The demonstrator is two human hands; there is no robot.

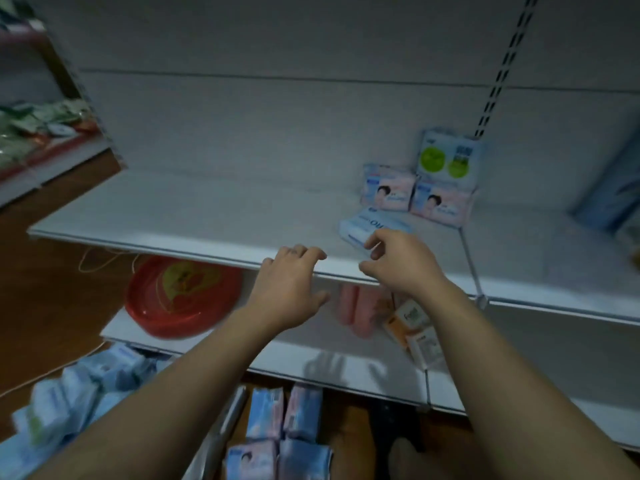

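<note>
Blue pack (pixel 372 228), flat on shelf (pixel 207 216): large white letters, roughly "OIO", seen upside down; smaller print blurred. Two pink packs (pixel 388 192) behind: blue script, unreadable. Pack with green circles (pixel 450 157): characters too blurred. Orange-white boxes (pixel 410 318) on lower shelf (pixel 346 358): dark script word, illegible.

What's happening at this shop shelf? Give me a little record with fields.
Place: white shelf
Flat pack: blue and white, lying on the shelf
Left hand: over the shelf's front edge, fingers loosely curled, holding nothing
Right hand: at that pack's near edge, fingers curled; grip unclear
Behind: two pink packs upright, green-dot pack above them
Lower shelf: red basin
</note>
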